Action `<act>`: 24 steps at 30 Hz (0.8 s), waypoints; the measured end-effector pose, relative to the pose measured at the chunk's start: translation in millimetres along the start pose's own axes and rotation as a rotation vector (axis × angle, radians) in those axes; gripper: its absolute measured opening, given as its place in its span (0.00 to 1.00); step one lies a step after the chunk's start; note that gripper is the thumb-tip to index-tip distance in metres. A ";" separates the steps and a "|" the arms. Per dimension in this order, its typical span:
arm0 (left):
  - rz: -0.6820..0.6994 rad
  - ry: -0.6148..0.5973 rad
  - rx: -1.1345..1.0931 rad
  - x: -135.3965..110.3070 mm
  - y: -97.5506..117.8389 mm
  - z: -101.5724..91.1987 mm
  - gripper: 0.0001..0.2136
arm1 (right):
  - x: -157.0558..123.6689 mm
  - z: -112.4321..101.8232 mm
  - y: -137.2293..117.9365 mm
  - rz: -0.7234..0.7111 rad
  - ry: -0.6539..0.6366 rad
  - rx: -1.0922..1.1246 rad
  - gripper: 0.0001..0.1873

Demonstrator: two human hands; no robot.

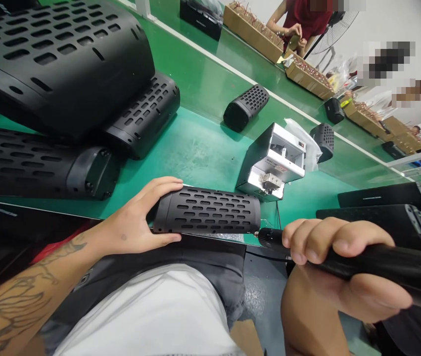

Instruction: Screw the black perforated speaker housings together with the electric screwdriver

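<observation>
A black perforated housing (210, 211) lies on its side at the near edge of the green bench. My left hand (147, 212) is wrapped around its left end, thumb on the near side and fingers on the far side. In my right hand (340, 257) is a black electric screwdriver (392, 264), held level and closed in my fingers. Its tip points left and meets the near corner of the housing's right end. Whether a screw sits at the tip is too small to tell. Beyond the housing stands a silver and black screw feeder (273, 163).
Larger perforated housings (62, 59) are stacked at the left, another (39, 160) below them. A smaller housing (247, 106) lies farther back, near a conveyor (210, 64). Black long units (377, 217) lie at the right. Cardboard boxes (255, 32) and a co-worker (299, 24) are across the line.
</observation>
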State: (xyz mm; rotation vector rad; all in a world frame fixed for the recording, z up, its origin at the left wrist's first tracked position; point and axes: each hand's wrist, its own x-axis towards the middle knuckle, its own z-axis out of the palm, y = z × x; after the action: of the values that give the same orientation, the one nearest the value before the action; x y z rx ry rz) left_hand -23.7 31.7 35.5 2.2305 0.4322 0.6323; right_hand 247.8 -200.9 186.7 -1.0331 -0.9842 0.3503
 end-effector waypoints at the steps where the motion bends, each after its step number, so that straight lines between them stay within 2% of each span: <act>1: 0.021 0.003 0.001 -0.1 -0.9 0.7 0.45 | 0.1 1.6 1.0 -0.007 -0.006 -0.013 0.22; 5: 0.131 0.025 0.004 -1.0 -6.2 5.1 0.46 | -0.6 8.9 -0.1 -0.010 -0.028 -0.068 0.27; 8: 0.180 0.052 -0.008 -1.8 -9.3 9.0 0.49 | -1.2 7.9 -3.6 -0.006 -0.131 -0.098 0.27; 11: 0.200 0.057 -0.010 -2.4 -10.2 11.5 0.49 | -5.2 -2.5 -3.9 -0.003 -0.206 -0.091 0.27; 17: 0.237 0.091 -0.015 -1.2 -6.6 12.9 0.49 | -16.7 -29.3 6.7 0.018 -0.262 -0.094 0.24; 21: 0.277 0.098 -0.005 -1.2 -4.5 12.3 0.50 | -13.7 -22.2 4.8 0.005 -0.343 -0.069 0.25; 24: 0.304 0.091 0.037 -4.2 -5.5 12.2 0.52 | -12.8 -17.8 -7.1 0.071 -0.379 -0.135 0.26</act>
State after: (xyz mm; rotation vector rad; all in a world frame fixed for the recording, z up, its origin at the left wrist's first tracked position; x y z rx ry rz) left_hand -20.8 26.1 22.9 2.3296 0.1500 0.8925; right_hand 254.0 -222.9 183.3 -1.1499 -1.3265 0.5584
